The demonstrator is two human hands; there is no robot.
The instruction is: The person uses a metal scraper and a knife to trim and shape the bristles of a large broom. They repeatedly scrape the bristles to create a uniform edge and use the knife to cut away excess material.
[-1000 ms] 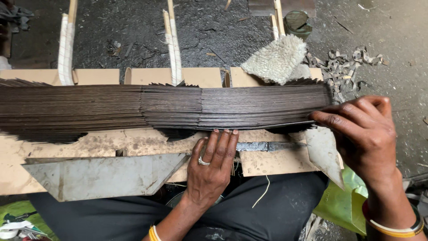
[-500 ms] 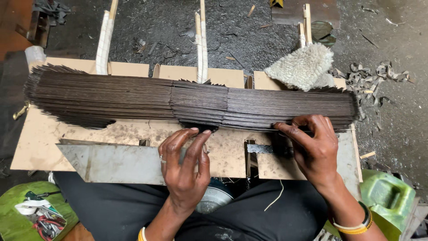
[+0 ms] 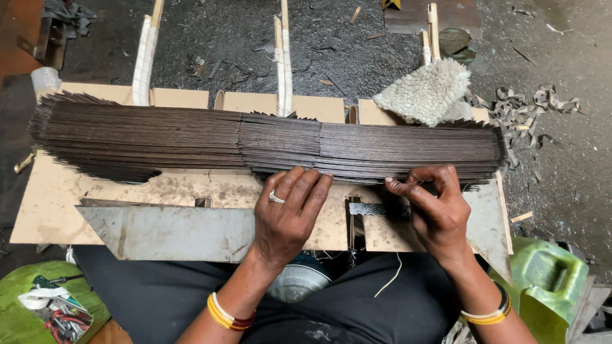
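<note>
A long flat row of dark thin strips (image 3: 191, 137) lies across a pale wooden board (image 3: 44, 204) on my lap. My left hand (image 3: 287, 213) rests flat on the board, its fingertips touching the near edge of the strips at the middle; a ring is on one finger. My right hand (image 3: 437, 210) curls at the near edge of the strips toward the right end, its fingers pinching at the lowest strips. A dark metal blade piece (image 3: 370, 208) lies on the board between the two hands.
A grey metal sheet (image 3: 166, 232) lies along the board's near edge. A woolly pad (image 3: 427, 92) sits behind the strips at right. Upright pale wooden stakes (image 3: 143, 60) stand behind the board. A green can (image 3: 551, 277) is at right; shavings litter the dark floor.
My right hand has drawn in from the far right end toward the middle and curled its fingers at the strips' edge. My left hand has slid up to touch the strips.
</note>
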